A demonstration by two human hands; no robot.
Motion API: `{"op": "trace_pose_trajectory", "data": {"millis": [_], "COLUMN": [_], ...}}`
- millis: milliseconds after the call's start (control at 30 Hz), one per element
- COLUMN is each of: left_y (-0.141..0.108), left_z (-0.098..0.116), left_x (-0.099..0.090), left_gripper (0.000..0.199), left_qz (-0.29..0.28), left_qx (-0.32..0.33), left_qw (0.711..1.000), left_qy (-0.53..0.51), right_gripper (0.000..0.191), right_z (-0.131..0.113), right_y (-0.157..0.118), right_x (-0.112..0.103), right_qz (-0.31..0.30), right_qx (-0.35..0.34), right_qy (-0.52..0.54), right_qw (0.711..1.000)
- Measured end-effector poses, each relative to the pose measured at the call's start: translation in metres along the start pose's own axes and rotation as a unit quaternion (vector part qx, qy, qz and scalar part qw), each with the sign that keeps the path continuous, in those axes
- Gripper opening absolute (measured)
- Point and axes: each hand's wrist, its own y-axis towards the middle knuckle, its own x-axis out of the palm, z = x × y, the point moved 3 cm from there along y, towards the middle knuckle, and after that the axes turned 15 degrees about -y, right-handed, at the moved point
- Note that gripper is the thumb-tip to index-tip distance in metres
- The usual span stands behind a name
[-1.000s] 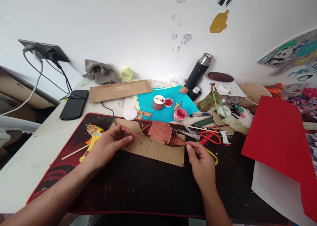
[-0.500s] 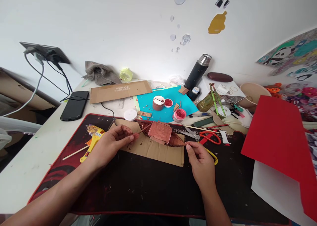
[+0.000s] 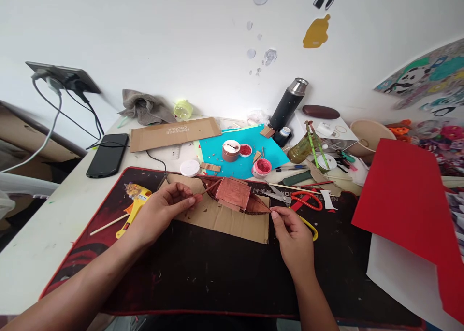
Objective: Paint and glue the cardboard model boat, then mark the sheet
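Note:
A small reddish-brown model boat (image 3: 234,194), with a curved cabin roof and pointed ends, sits on a flat piece of brown cardboard (image 3: 232,227). Between its thumb and fingers, my left hand (image 3: 168,208) pinches the broad end of a thin, oar-like stick (image 3: 210,186). The stick's other end reaches over the left part of the boat; whether it touches is unclear. At the right tip of the boat, my right hand (image 3: 295,234) is closed in a pinch on the point.
A yellow glue gun (image 3: 134,212) lies left of my left hand, and scissors (image 3: 306,200) lie beyond my right. Behind the boat, an open brown paint jar (image 3: 231,152) and a red one (image 3: 261,167) stand by blue paper (image 3: 213,150). Red card (image 3: 402,195) rises at right.

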Motion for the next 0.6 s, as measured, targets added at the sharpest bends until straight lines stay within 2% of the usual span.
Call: {"op": "trace_pose_trajectory", "data": {"millis": [367,600], "left_y": [0.0032,0.0022], "left_z": [-0.0074,-0.006], "left_x": [-0.0048,-0.004], "left_gripper": [0.056,0.054], "left_qz": [0.008,0.007], "left_qx": [0.003,-0.002], "left_qw": [1.0,1.0], "left_qy": [0.021,-0.006], "right_gripper": [0.05,0.054], "right_z": [0.0028,0.0058], "right_y": [-0.0002,-0.0004], "right_x": [0.0011,0.0025], "right_qz": [-0.005,-0.01], "right_qx": [0.005,0.009], "right_qy": [0.008,0.004], "right_qw": [1.0,1.0]}}
